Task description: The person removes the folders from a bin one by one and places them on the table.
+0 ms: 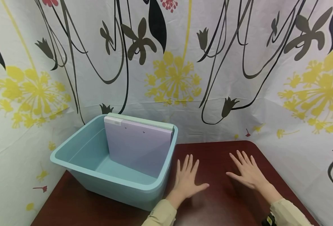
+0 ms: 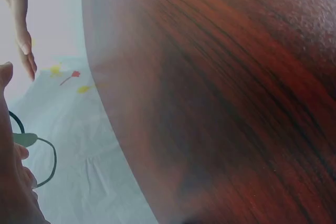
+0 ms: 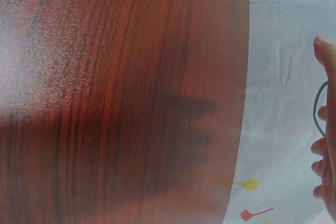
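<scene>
My left hand (image 1: 187, 183) is held over the table, fingers straight and spread, just right of a light blue plastic tub (image 1: 112, 179). Farther right, my right hand (image 1: 249, 172) is also spread flat with nothing in it. Inside the tub, a lilac clipboard-like board (image 1: 139, 146) stands on edge against the far right side, with a pale green one (image 1: 141, 121) behind it. In the left wrist view, part of the left hand (image 2: 16, 182) shows at the left edge. The right wrist view catches the right hand (image 3: 328, 129) along its right edge.
A dark reddish-brown wood-grain table (image 1: 217, 204) carries the tub on its left half. Behind and on both sides hangs a white cloth (image 1: 177, 40) with yellow, grey and red flower prints. A dark band (image 1: 269, 219) sits at the right wrist.
</scene>
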`<move>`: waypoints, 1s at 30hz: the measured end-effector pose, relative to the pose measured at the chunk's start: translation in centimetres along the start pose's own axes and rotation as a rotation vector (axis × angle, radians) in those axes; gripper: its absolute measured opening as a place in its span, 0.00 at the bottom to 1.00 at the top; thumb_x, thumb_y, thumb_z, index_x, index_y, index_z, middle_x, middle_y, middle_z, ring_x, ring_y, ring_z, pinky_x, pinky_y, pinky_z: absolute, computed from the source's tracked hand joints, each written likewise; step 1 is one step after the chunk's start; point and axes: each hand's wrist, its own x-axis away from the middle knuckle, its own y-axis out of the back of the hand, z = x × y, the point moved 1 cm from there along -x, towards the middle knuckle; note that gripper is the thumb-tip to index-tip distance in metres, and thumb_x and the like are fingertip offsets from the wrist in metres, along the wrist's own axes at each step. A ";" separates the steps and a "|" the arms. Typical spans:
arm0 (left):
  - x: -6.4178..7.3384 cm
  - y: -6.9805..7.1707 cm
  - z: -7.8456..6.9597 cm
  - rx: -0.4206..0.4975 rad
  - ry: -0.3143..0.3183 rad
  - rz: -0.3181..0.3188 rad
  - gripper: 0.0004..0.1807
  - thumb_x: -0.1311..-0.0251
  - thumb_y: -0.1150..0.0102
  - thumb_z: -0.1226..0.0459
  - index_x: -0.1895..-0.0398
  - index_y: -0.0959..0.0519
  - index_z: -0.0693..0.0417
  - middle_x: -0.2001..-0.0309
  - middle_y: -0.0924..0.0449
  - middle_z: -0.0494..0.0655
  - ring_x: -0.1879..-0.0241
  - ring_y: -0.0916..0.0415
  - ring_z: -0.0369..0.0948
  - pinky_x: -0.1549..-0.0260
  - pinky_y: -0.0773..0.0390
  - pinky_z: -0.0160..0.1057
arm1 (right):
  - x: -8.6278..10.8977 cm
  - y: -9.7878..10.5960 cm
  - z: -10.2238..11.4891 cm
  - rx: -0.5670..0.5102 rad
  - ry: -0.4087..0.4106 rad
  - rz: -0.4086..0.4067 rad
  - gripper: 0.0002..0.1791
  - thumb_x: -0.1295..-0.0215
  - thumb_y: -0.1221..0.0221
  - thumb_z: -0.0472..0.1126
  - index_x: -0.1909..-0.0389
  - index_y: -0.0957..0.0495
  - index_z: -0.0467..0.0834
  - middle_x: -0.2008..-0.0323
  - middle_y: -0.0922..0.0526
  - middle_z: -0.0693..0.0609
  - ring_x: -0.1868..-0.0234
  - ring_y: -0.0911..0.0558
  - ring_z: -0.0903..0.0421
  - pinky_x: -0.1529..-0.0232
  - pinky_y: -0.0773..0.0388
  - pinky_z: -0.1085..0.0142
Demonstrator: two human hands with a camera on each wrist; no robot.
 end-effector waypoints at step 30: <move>0.6 7.0 -1.3 -0.025 -0.128 -0.201 0.54 0.55 0.66 0.25 0.28 0.56 0.44 0.28 0.67 0.50 0.30 0.70 0.46 0.37 0.56 0.56 | -0.2 -0.3 0.3 -0.018 -0.011 0.012 0.44 0.45 0.47 0.63 0.33 0.44 0.41 0.35 0.48 0.31 0.33 0.52 0.35 0.40 0.57 0.38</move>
